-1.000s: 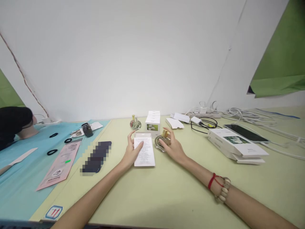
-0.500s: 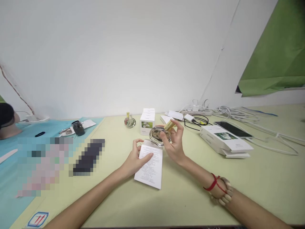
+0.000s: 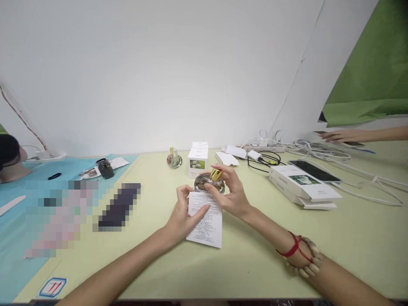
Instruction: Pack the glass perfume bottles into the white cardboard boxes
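My left hand (image 3: 180,219) grips a white box (image 3: 207,231) by its sides, thumb across the face with small printed text. The box tilts toward me, and its far end lies by the bottle. In my right hand (image 3: 235,194) is a round clear glass perfume bottle (image 3: 199,182) with a gold cap (image 3: 216,173). My thumb presses on the glass and my fingers curl around the cap. The bottle meets the box's far end; whether any of it is inside, I cannot tell.
Behind stand a row of white boxes (image 3: 197,163) and two small perfume bottles (image 3: 175,160). To the right are flattened boxes (image 3: 302,187), a phone (image 3: 314,171) and white cables (image 3: 314,148). Another person's hand (image 3: 341,136) reaches in at far right. A dark jar (image 3: 105,169) stands left.
My right hand has brought the bottle down and left, against the far end of the box. The gold cap now stands more upright. Another person's hand has come into view at far right.
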Demonstrator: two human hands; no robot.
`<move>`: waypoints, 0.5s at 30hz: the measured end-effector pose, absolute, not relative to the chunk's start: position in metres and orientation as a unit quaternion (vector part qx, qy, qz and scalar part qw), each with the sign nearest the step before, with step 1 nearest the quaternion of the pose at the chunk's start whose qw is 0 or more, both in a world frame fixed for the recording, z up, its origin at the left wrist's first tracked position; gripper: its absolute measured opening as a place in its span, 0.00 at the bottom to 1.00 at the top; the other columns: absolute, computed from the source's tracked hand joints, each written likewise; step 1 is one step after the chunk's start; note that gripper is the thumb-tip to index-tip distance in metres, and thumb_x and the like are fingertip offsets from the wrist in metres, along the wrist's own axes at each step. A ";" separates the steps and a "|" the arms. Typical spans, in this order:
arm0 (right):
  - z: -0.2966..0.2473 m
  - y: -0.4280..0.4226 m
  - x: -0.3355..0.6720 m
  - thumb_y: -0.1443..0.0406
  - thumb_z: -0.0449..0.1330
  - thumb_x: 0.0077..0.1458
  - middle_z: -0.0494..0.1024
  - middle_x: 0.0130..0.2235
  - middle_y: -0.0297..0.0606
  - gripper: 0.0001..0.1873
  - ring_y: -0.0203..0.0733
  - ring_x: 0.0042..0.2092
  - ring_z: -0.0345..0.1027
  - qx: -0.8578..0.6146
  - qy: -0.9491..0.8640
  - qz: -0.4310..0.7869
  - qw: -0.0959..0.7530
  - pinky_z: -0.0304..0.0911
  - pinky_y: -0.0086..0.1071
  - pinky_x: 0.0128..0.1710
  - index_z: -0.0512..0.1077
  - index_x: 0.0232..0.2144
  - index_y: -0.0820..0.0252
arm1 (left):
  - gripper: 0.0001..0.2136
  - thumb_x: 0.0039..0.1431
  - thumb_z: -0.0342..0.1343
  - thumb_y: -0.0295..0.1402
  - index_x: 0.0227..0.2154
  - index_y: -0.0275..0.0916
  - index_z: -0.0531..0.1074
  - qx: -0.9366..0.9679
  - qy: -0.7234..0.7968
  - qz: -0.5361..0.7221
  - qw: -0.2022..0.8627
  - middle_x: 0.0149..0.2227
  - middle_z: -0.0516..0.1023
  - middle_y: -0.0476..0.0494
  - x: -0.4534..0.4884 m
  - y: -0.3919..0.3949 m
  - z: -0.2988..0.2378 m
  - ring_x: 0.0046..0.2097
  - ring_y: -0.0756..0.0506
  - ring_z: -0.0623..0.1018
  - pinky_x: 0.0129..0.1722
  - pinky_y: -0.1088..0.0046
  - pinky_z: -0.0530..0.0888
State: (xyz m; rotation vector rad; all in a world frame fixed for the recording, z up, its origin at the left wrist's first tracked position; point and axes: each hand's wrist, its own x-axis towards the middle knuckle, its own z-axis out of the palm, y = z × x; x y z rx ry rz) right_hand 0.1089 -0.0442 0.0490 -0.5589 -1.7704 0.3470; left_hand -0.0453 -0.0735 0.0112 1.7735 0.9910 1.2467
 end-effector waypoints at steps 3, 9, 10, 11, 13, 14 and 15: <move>0.055 -0.050 0.109 0.67 0.56 0.53 0.72 0.43 0.41 0.24 0.40 0.43 0.70 -0.206 -0.758 0.142 0.602 0.69 0.33 0.37 0.54 0.51 0.53 | 0.18 0.52 0.54 0.38 0.38 0.44 0.48 0.726 0.378 0.524 0.233 0.34 0.63 0.52 -0.045 -0.067 -0.001 0.31 0.54 0.70 0.29 0.77 0.66; 0.052 -0.051 0.108 0.66 0.56 0.53 0.73 0.43 0.39 0.22 0.39 0.42 0.69 -0.197 -0.806 0.090 0.551 0.67 0.32 0.37 0.58 0.50 0.54 | 0.18 0.51 0.56 0.36 0.34 0.43 0.48 0.756 0.350 0.547 0.084 0.31 0.57 0.53 -0.053 -0.051 -0.016 0.28 0.55 0.63 0.26 0.78 0.61; 0.049 -0.050 0.107 0.65 0.56 0.52 0.73 0.43 0.39 0.21 0.39 0.42 0.69 -0.208 -0.810 0.084 0.542 0.67 0.32 0.38 0.59 0.49 0.54 | 0.18 0.51 0.55 0.36 0.35 0.43 0.48 0.758 0.345 0.547 0.082 0.31 0.57 0.53 -0.055 -0.050 -0.016 0.28 0.55 0.63 0.26 0.78 0.61; 0.047 -0.049 0.107 0.65 0.57 0.52 0.73 0.43 0.39 0.20 0.39 0.42 0.69 -0.219 -0.813 0.080 0.534 0.67 0.32 0.38 0.61 0.49 0.54 | 0.18 0.52 0.55 0.35 0.35 0.44 0.48 0.760 0.336 0.551 0.077 0.32 0.57 0.53 -0.056 -0.049 -0.016 0.29 0.55 0.63 0.26 0.78 0.62; 0.044 -0.048 0.105 0.63 0.56 0.53 0.73 0.43 0.39 0.18 0.39 0.42 0.68 -0.239 -0.815 0.079 0.522 0.66 0.33 0.38 0.63 0.47 0.54 | 0.18 0.52 0.54 0.35 0.36 0.44 0.48 0.764 0.320 0.557 0.062 0.33 0.57 0.52 -0.057 -0.049 -0.015 0.30 0.55 0.64 0.27 0.78 0.62; 0.043 -0.047 0.104 0.63 0.56 0.53 0.73 0.43 0.39 0.17 0.39 0.41 0.68 -0.246 -0.814 0.078 0.520 0.65 0.33 0.38 0.64 0.46 0.54 | 0.17 0.53 0.54 0.35 0.37 0.44 0.48 0.764 0.316 0.559 0.058 0.33 0.58 0.52 -0.057 -0.049 -0.014 0.30 0.55 0.64 0.28 0.78 0.62; 0.042 -0.047 0.104 0.63 0.56 0.54 0.73 0.42 0.39 0.15 0.39 0.41 0.68 -0.251 -0.813 0.071 0.520 0.65 0.33 0.38 0.64 0.46 0.54 | 0.17 0.53 0.54 0.35 0.37 0.44 0.48 0.766 0.314 0.558 0.057 0.34 0.58 0.52 -0.057 -0.049 -0.014 0.31 0.55 0.64 0.28 0.78 0.62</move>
